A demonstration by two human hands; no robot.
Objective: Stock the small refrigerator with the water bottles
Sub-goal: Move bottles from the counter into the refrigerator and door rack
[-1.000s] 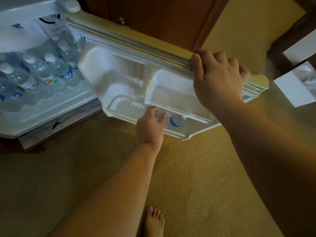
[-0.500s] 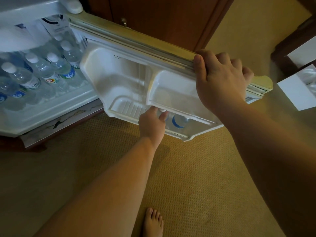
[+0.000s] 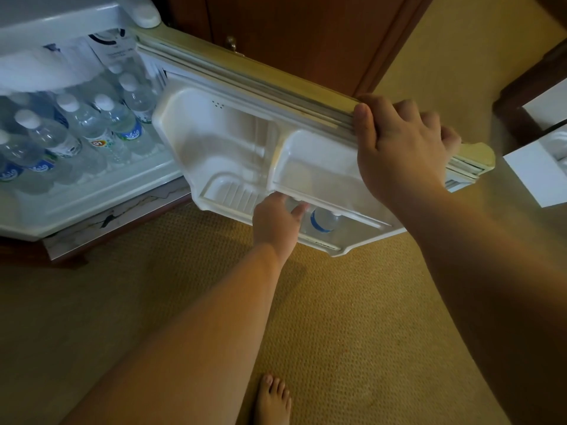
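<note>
small white refrigerator [image 3: 101,191] at far left, door [image 3: 245,142] swung open to the right | clear water bottles [image 3: 92,127] with white caps stood upright and packed close inside | one blue-labelled bottle [image 3: 323,220] sat in the door's lower shelf

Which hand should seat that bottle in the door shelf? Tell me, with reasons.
Left. The left hand is already at the door's lower shelf, fingers on a bottle beside the blue-labelled bottle. The right hand grips the door's top edge, steadying it.
</note>
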